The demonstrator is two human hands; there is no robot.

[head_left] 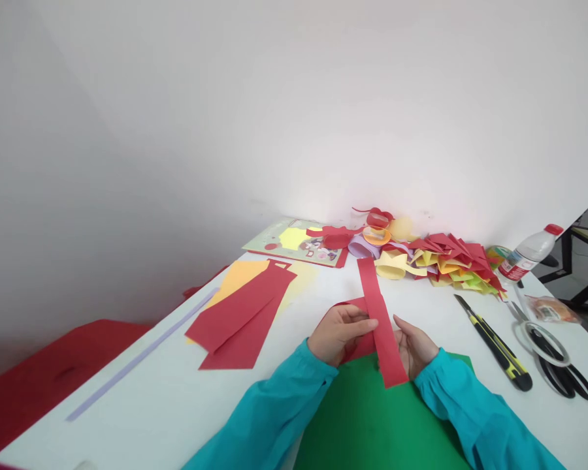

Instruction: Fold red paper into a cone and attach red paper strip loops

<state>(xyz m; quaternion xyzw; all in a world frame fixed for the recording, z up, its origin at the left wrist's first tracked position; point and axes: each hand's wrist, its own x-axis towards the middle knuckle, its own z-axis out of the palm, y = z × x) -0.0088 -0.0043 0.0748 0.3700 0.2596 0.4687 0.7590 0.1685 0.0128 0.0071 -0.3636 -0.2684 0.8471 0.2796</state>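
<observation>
A red paper strip stands slanted in front of me, pinched under the thumb of my left hand. Behind that hand is another red paper piece, partly hidden by the fingers and the strip. My right hand is at the strip's lower right side, its thumb raised and apart from the fingers. Its fingertips go behind the strip, so contact there is hard to see. Beneath both hands lies a green sheet.
Red paper pieces and a lilac strip lie left. A booklet, paper rings and folded paper shapes line the back. Rightward are a utility knife, a tape roll, scissors and a bottle.
</observation>
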